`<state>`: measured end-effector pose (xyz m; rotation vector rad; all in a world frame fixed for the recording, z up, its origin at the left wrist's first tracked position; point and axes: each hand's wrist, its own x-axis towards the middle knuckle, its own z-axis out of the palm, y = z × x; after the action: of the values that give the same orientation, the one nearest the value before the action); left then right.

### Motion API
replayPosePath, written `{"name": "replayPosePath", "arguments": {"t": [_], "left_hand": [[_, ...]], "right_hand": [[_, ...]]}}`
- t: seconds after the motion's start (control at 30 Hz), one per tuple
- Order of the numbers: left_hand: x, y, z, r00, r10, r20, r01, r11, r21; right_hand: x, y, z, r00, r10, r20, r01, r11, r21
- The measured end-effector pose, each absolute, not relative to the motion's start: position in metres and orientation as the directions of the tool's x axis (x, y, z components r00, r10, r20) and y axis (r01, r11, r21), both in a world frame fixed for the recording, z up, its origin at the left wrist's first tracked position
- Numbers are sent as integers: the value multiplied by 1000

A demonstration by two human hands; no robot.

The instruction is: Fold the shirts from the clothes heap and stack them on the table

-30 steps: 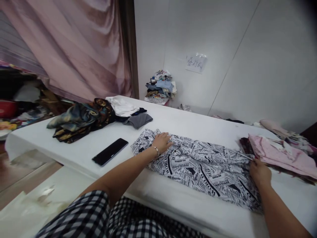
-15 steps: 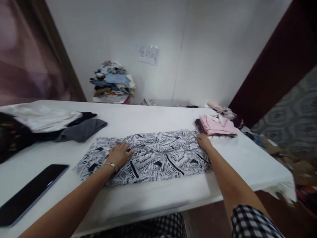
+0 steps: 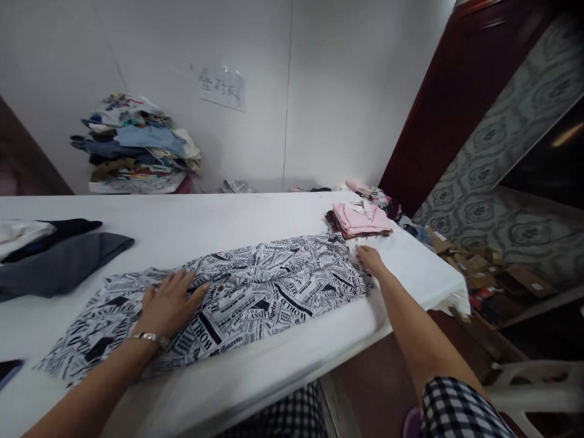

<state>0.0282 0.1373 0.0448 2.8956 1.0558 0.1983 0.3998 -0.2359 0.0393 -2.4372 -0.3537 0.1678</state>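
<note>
A black-and-white newspaper-print garment [image 3: 255,292] lies stretched flat along the near side of the white table [image 3: 237,213]. My left hand [image 3: 168,301] rests palm down on its left half, fingers spread, a bracelet on the wrist. My right hand [image 3: 369,258] touches the garment's right end, fingers down on the cloth edge; whether it pinches the fabric I cannot tell. A folded pink garment [image 3: 360,219] sits on a dark one just beyond my right hand.
Grey and dark clothes [image 3: 59,258] lie at the table's left. A stack of folded clothes [image 3: 137,143] stands against the back wall. A phone corner [image 3: 6,371] shows at the far left edge. Boxes [image 3: 479,271] clutter the floor to the right.
The view has swung to the right, bringing the table's right end and floor boxes into sight. Both hands have stayed on the printed garment, spreading it flatter.
</note>
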Motion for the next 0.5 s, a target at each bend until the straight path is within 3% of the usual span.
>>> {"name": "replayPosePath", "arguments": {"t": [0.17, 0.3, 0.5], "left_hand": [[57, 89, 57, 882, 446, 151, 431, -894, 123], [73, 62, 42, 956, 287, 65, 276, -951, 143], [72, 60, 20, 964, 254, 80, 244, -963, 119]], "right_hand": [[399, -214, 49, 949, 283, -137, 179, -845, -504], [396, -187, 52, 942, 297, -155, 203, -874, -442], [389, -178, 52, 941, 299, -159, 205, -877, -435]]}}
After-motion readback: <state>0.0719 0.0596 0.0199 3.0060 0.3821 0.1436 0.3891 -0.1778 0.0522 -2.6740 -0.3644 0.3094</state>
